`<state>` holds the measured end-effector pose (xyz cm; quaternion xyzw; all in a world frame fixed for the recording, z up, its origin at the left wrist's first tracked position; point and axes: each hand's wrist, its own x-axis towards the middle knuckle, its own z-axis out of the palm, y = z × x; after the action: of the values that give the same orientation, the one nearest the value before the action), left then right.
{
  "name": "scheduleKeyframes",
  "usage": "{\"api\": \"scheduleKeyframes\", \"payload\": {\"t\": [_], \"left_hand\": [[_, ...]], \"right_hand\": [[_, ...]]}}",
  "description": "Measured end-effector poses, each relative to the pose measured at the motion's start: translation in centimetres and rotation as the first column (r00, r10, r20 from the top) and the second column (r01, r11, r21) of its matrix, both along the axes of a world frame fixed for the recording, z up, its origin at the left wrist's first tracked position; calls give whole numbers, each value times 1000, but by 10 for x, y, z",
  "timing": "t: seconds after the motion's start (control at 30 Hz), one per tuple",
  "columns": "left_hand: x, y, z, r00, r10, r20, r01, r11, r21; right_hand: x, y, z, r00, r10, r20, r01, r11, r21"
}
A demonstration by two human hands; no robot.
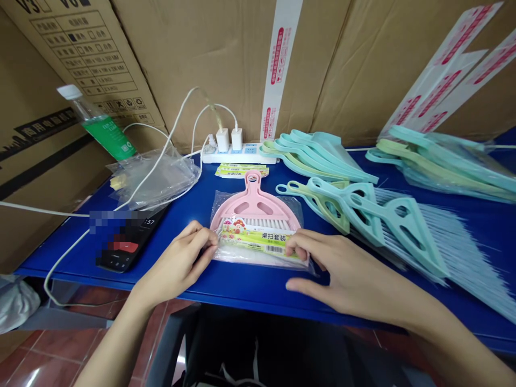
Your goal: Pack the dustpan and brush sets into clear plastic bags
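Note:
A pink dustpan and brush set lies on the blue table inside a clear plastic bag, handle pointing away from me. Across its lower part is a green and white label card with a mushroom picture. My left hand is at the bag's left edge, fingers curled together; whether they pinch the plastic is too small to tell. Over the right end of the label rests my right hand, its thumb apart from the curled fingers.
Teal and green dustpans and brushes lie to the right. A power strip with white cables, label cards, clear bags, a bottle and a phone are behind and left. Cardboard boxes stand behind.

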<state>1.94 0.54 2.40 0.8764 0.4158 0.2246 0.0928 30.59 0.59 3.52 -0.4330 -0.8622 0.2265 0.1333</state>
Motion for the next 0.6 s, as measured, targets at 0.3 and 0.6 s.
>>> {"api": "scheduleKeyframes", "payload": {"t": [0.3,0.6], "left_hand": [[-2,2,-6,999,-33,-17,34,998,47],[1,5,-7,1000,11,-1,-11,1000,-11]], "right_hand": [[-2,3,-8,994,-14,-108,16,1000,19],[-7,4,-10,981,-84,-174,90,996,27]]}}
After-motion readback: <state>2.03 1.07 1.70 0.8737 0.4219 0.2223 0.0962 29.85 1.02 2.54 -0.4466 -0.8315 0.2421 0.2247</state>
